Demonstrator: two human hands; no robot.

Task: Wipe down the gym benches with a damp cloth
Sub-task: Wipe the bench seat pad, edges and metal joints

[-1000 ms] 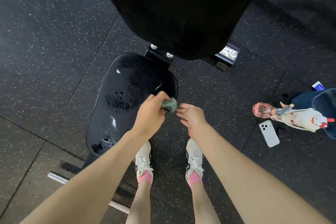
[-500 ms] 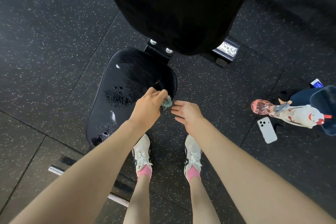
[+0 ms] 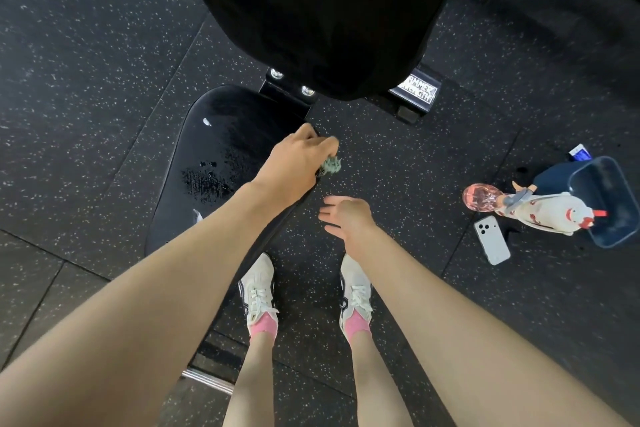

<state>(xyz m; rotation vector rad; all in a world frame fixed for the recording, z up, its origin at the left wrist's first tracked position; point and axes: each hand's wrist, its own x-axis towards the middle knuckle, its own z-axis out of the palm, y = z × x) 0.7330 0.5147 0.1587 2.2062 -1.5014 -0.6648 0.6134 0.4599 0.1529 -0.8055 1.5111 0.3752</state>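
Head view: we found the left hand (image 3: pixel 294 159) clamped on the cloth (image 3: pixel 330 166) at the bench (image 3: pixel 214 149) edge, right hand (image 3: pixel 346 218) open and apart; we judged overlapping strokes best.

Left hand (image 3: pixel 298 158) grips cloth (image 3: pixel 331 166) at wet seat (image 3: pixel 221 163) edge.

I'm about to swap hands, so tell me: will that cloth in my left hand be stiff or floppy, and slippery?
Probably floppy: the cloth is scrunched into a small wad poking out of the left hand. Likely damp and a little slippery, since the bench seat beside it shows beaded water.
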